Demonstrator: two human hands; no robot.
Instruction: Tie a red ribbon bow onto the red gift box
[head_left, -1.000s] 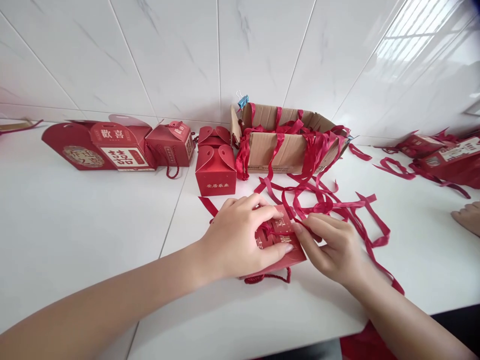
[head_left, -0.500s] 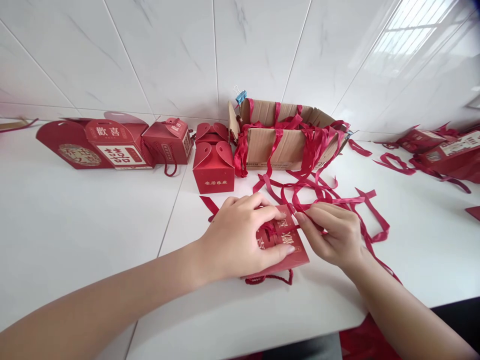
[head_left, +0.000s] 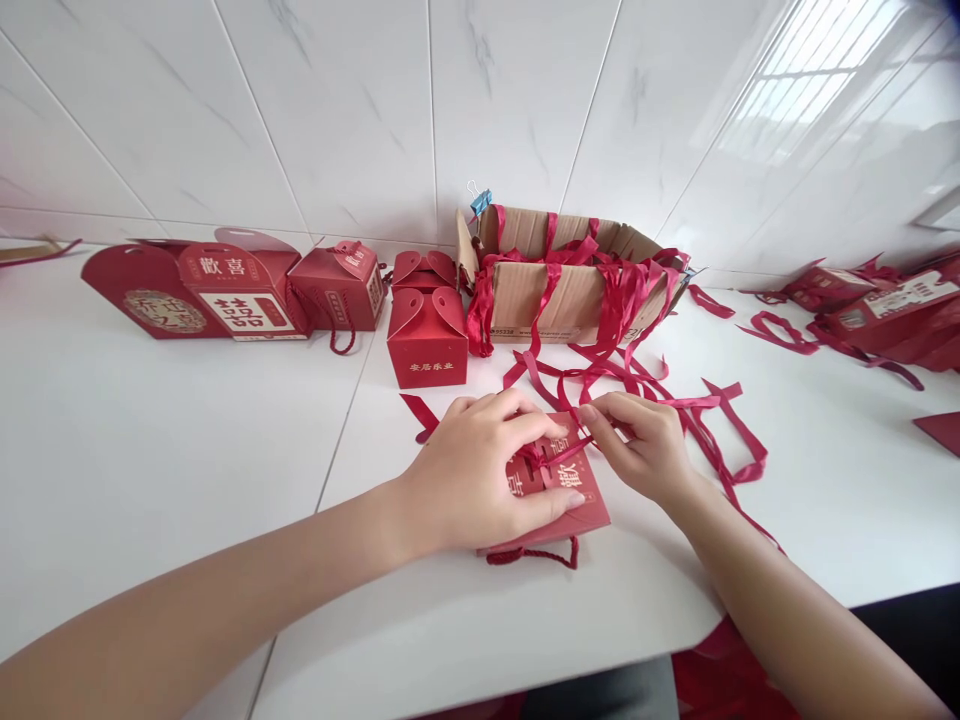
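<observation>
A red gift box (head_left: 589,512) with gold characters and a rope handle (head_left: 551,556) rests on the white table in front of me. My left hand (head_left: 480,470) lies across it, thumb and fingers apart, holding its top down; the palm hides the box's left part. A red ribbon (head_left: 564,456) runs from the slots in the top flaps towards my right hand (head_left: 637,440). Thumb and index finger of that hand pinch the ribbon just beyond the box's right edge. More loose red ribbons (head_left: 731,470) spread behind and right of this hand.
An open cardboard box (head_left: 574,300) draped with red ribbons stands by the tiled wall, a blue binder clip (head_left: 481,203) on its corner. Left of it are smaller red boxes (head_left: 427,350) and a larger red box (head_left: 247,285). More red packaging (head_left: 892,310) lies at the far right.
My right hand has shifted slightly left and up, its pinch now nearer the box's far right corner. The ribbon's angle over the box has changed. My left hand stays on the box.
</observation>
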